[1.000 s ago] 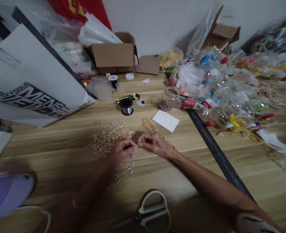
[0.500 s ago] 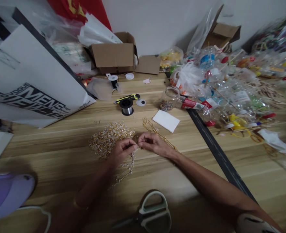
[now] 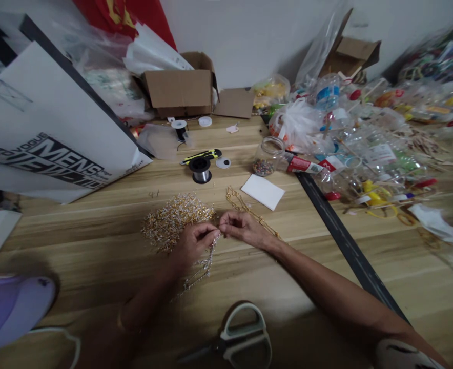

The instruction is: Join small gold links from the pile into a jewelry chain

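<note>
My left hand (image 3: 199, 241) pinches the upper end of a silver chain (image 3: 207, 265), which trails down onto the wooden table. Fingertip to fingertip with it, my right hand (image 3: 240, 226) is closed in a pinch; whatever lies between those fingers is too small to make out. Just behind my left hand spreads a heap of small gold and silver pieces (image 3: 172, 218). A gold chain (image 3: 263, 220) runs along the table behind my right hand. Nearer to me lie scissors with pale handles (image 3: 245, 333), their blades in shadow.
Behind the heap stand a wire spool (image 3: 201, 170) and a yellow-black utility knife (image 3: 207, 155). A jar of beads (image 3: 267, 158) and a white pad (image 3: 263, 191) sit right of centre. Plastic bottles (image 3: 376, 148) crowd the right; a purple iron (image 3: 15, 307) is at left.
My left hand has shifted very slightly, its fingertips still close to the right hand's. The chain's upper end has moved a little with it. Everything else looks the same.
</note>
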A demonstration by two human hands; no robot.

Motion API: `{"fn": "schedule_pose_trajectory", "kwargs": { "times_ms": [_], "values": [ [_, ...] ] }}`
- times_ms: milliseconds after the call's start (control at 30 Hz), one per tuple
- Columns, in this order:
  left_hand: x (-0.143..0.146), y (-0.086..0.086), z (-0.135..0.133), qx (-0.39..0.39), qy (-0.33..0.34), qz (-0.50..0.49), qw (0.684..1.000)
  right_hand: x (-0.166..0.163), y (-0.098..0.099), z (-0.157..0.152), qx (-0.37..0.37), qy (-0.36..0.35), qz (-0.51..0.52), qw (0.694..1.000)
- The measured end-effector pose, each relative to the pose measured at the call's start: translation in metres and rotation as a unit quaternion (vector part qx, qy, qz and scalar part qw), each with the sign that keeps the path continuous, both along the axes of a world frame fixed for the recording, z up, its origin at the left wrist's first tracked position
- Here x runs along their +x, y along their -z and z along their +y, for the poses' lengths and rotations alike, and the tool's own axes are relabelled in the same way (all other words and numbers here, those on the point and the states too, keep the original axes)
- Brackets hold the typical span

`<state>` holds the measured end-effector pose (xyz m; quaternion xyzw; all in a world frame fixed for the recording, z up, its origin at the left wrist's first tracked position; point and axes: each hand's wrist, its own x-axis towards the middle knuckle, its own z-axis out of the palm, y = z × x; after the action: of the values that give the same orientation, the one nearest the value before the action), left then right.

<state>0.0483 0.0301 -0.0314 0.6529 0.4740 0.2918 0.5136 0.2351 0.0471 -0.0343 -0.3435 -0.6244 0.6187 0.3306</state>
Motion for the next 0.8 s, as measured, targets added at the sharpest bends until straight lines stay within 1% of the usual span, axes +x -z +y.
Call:
{"fn": "schedule_pose_trajectory", "kwargs": {
  "times_ms": [100, 267, 533, 667, 800],
  "values": [
    [0.0009, -0.0012, -0.0010, 0.020, 0.002, 0.015, 1.000, -0.0008, -0.0029, -0.0007, -0.005, 0.002, -0.006, 1.000],
    [0.0036, -0.0038, -0.0024, 0.012, -0.015, 0.012, 1.000, -0.0018, -0.0054, -0.0024, -0.003, 0.010, -0.017, 1.000],
    [0.0063, 0.0027, -0.0067, 0.027, -0.031, 0.018, 0.999, -0.0037, -0.0036, -0.0039, -0.012, 0.011, -0.011, 1.000],
    [0.0074, 0.0036, -0.0088, 0.058, -0.036, 0.041, 0.997, -0.0046, -0.0037, -0.0039, -0.013, 0.009, -0.010, 1.000],
    [0.0079, 0.0007, -0.0103, 0.093, -0.040, 0.060, 0.993, -0.0044, -0.0054, -0.0041, -0.012, 0.007, -0.012, 1.000]
  ]
}}
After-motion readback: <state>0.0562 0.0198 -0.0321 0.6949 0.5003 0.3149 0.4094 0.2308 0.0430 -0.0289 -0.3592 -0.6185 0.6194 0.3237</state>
